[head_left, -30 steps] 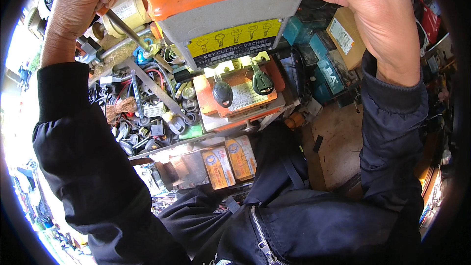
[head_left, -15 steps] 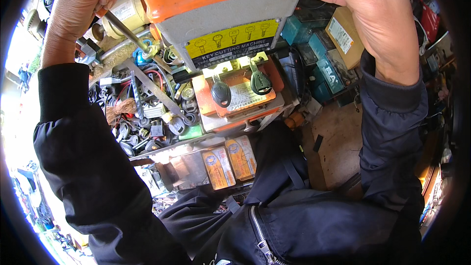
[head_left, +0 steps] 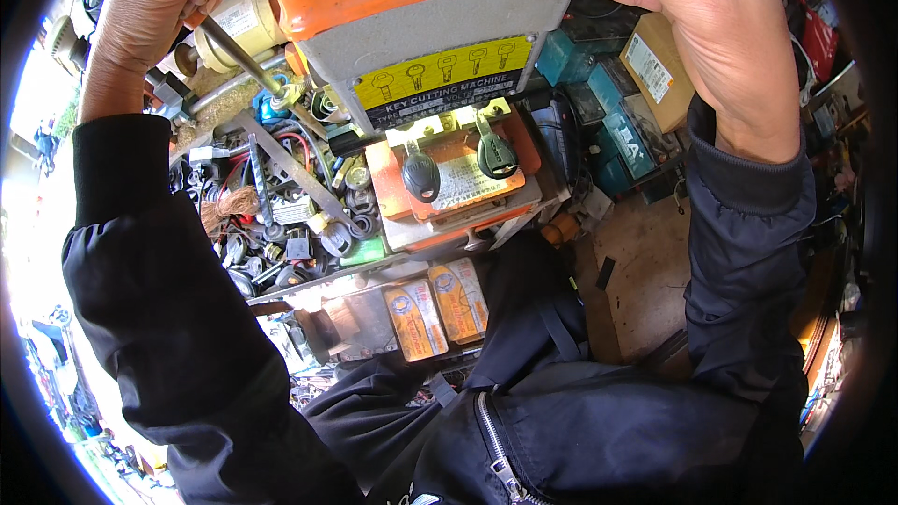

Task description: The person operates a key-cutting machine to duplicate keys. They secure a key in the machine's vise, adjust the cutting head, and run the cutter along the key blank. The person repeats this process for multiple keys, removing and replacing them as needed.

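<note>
An orange-and-grey key machine (head_left: 421, 9) fills the upper middle, a yellow label on its front. Two black-headed keys, one at left (head_left: 421, 177) and one at right (head_left: 496, 157), sit in brass clamps above an orange carriage (head_left: 449, 206). At upper left, my left hand (head_left: 154, 14) has curled fingers closed on the end of a metal lever (head_left: 234, 56); their upper part is cut off. My right hand (head_left: 711, 37) grips the machine's upper right side, with some fingertips hidden at the top edge.
A jumbled tray of parts (head_left: 281, 224) lies left of the carriage. Teal cases (head_left: 627, 145) and a cardboard box (head_left: 669, 84) stand at right. Two yellow packs (head_left: 416, 318) lie below, beside my dark-clothed legs. A cream cylinder (head_left: 245, 23) is behind the lever.
The machine and keys sit very slightly further left in the picture than a second ago. Both of my hands stay in nearly the same positions.
</note>
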Available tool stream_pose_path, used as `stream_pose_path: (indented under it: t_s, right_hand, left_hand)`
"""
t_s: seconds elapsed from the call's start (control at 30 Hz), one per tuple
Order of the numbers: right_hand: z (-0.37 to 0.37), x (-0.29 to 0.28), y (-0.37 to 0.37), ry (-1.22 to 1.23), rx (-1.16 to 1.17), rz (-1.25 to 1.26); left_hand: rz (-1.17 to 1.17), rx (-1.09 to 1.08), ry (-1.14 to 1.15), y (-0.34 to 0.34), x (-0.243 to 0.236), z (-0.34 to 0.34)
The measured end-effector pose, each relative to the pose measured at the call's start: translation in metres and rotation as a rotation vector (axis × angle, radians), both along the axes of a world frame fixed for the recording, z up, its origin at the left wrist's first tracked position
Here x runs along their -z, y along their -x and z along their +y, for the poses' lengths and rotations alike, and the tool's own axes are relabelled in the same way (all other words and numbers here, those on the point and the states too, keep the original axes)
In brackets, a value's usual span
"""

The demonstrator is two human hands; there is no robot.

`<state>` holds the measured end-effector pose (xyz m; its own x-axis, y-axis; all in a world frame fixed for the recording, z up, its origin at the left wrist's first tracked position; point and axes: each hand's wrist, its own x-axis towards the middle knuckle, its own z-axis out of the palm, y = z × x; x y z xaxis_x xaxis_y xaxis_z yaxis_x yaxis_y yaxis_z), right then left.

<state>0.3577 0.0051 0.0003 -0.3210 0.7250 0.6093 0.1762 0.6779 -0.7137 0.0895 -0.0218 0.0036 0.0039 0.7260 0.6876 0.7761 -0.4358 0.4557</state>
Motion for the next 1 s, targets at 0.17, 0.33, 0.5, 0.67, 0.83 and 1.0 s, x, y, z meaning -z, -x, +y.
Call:
stream_pose_path:
  t_s: [0.17, 0.33, 0.5, 0.67, 0.83, 1.0]
  right_hand:
    - [0.001, -0.005, -0.007, 0.062, -0.074, 0.021]
    - [0.007, 0.004, -0.004, -0.017, -0.007, 0.001]
    - [0.006, 0.003, -0.002, -0.048, 0.024, 0.006]
    - [0.006, -0.005, -0.006, 0.048, -0.096, -0.017]
    - [0.008, -0.003, -0.009, 0.022, -0.086, -0.004]
    - [0.006, -0.001, -0.009, 0.04, -0.083, 0.024]
  left_hand:
    - [-0.013, 0.018, 0.019, 0.001, 0.0, -0.001]
    - [-0.048, 0.041, 0.026, 0.005, -0.001, 0.002]
    - [-0.05, 0.023, 0.013, 0.007, 0.0, 0.005]
    - [-0.069, 0.037, 0.012, 0.007, 0.002, 0.007]
    - [-0.164, 0.08, 0.024, 0.008, 0.0, 0.008]
    - [-0.224, 0.184, 0.111, 0.017, -0.007, 0.011]
